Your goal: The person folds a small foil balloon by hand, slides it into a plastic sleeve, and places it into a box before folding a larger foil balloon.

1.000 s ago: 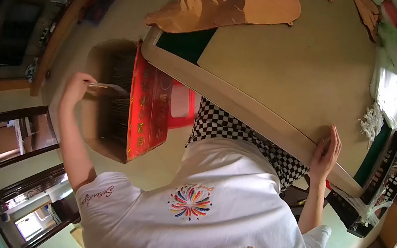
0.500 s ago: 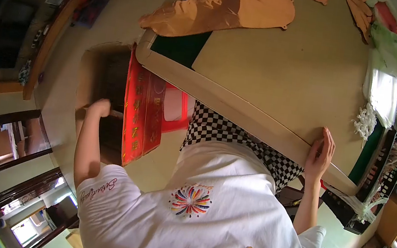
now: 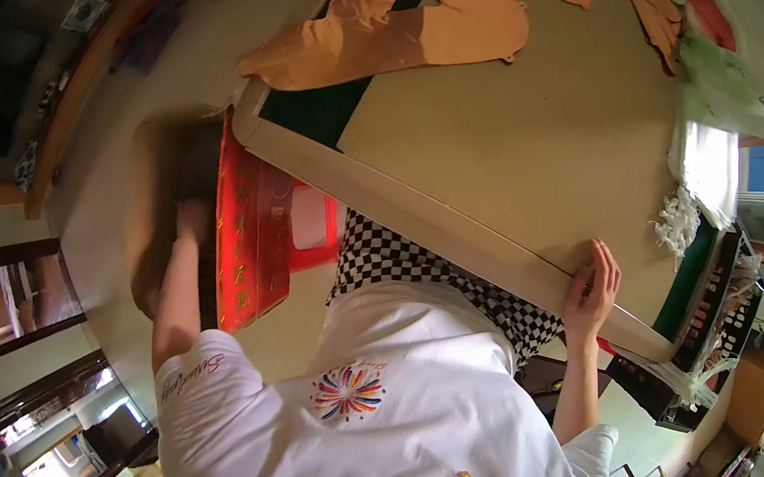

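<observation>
My left hand (image 3: 193,219) reaches down inside an open cardboard box (image 3: 147,208) with a red printed flap (image 3: 243,230). It is dim and blurred, so its fingers and anything in them cannot be made out. My right hand (image 3: 595,288) rests on the near edge of the table (image 3: 470,154), holding nothing, with its fingers stretched out. Orange-brown shiny sheet pieces (image 3: 429,28) lie at the table's far left, partly over a green strip (image 3: 317,109).
A white stringy bundle (image 3: 676,222), white plastic (image 3: 707,170) and a greenish plastic bag (image 3: 725,86) are at the table's right side. A black rack (image 3: 718,312) stands beyond the right edge. A red stool (image 3: 314,228) is beside the box.
My left hand has moved from the box's opening deeper inside it. My right hand stays on the table edge. The whole view has shifted slightly.
</observation>
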Tool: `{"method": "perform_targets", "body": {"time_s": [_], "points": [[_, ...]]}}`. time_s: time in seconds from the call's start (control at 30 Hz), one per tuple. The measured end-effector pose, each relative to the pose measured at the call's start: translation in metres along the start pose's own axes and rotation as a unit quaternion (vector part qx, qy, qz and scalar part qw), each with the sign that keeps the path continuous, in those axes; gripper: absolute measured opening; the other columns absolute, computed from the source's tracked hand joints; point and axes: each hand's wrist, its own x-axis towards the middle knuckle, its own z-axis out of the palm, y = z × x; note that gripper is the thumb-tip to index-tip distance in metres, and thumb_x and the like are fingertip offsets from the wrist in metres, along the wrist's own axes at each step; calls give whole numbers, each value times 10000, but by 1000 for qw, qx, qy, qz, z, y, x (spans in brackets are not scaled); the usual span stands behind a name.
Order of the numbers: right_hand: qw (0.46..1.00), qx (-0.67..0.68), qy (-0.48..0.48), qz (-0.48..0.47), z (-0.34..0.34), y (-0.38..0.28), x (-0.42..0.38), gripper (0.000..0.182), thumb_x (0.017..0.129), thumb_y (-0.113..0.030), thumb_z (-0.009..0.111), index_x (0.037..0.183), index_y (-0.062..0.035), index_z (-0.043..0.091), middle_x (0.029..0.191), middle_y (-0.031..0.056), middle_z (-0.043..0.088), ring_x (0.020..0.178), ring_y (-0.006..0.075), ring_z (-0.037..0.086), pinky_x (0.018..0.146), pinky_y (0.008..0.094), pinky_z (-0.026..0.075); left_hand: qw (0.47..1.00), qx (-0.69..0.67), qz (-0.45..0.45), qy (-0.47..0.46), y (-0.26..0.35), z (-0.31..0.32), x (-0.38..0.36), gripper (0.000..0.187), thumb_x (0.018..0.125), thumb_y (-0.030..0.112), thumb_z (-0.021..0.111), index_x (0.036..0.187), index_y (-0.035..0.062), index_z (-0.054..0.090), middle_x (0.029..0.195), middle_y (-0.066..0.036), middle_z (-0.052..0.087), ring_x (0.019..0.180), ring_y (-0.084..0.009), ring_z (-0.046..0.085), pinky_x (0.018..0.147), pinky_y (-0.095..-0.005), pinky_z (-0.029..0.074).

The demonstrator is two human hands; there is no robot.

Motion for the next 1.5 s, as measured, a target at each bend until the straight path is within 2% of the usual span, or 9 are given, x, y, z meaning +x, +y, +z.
{"method": "perform_targets", "body": {"time_s": [0.1,0.27,0.8,1.0,1.07,1.13,1.3,1.4,1.5], "points": [[1000,-6,1,-9,1,-1,1,409,865,22,512,1263,-46,583,1299,150,581,1209,333,531,1036,415,401,937,-217,-266,60,-11,-79,20,170,911,112,521,992,67,664,990,-195,645,865,-416,641,760,-511,519],[1000,-12,-3,-7,0,-3,3,368,866,19,509,1215,-41,608,1293,145,587,1197,336,535,1028,413,406,844,-419,-161,295,-11,-209,81,179,888,173,658,986,26,688,878,-145,626,832,-308,638,718,-374,501],[1000,-17,-8,-5,-3,-12,3,340,849,47,526,1165,-26,626,1265,158,591,1183,350,538,1021,438,418,889,-438,-128,33,-138,-216,201,194,812,194,716,914,30,737,778,-53,708,718,-132,663,661,-288,497],[999,-28,-16,-2,-3,-12,4,359,824,55,527,1159,-30,624,1260,157,590,1179,354,537,1016,435,423,397,-868,-103,279,-137,-244,272,341,874,192,692,1157,8,651,1075,-150,682,975,-187,654,830,-287,497],[999,-26,-18,6,-4,-12,4,360,814,34,537,1153,-38,636,1249,155,593,1175,371,537,1005,452,438,757,-572,-210,236,-112,-184,325,370,892,209,671,1206,18,626,1143,-157,656,1038,-203,629,881,-293,483],[999,-24,-25,11,-7,-14,2,360,815,35,537,1152,-40,637,1253,156,590,1179,372,535,1007,454,436,881,-390,-226,144,-96,-167,346,386,903,236,654,1230,34,616,1162,-152,648,1057,-212,620,899,-302,480],[999,-7,-34,19,-9,-13,5,356,815,43,542,1144,-44,643,1250,160,590,1183,372,531,1008,457,436,797,-593,-86,-71,-80,-166,376,357,900,270,640,1196,71,640,1038,-112,669,976,-215,640,853,-331,505],[996,53,-45,64,-18,-17,20,351,822,75,537,1138,-38,639,1210,168,605,1144,367,557,972,433,453,558,-772,-262,156,-56,-241,353,223,897,148,619,1091,46,663,943,-111,665,946,-234,653,835,-347,508],[994,83,-20,71,-9,-15,53,318,823,82,558,1100,-41,652,1170,170,620,1095,357,585,927,413,477,774,-485,-134,384,-17,-307,328,189,924,109,555,1054,28,666,1000,-137,653,1007,-248,639,850,-357,501]]}}
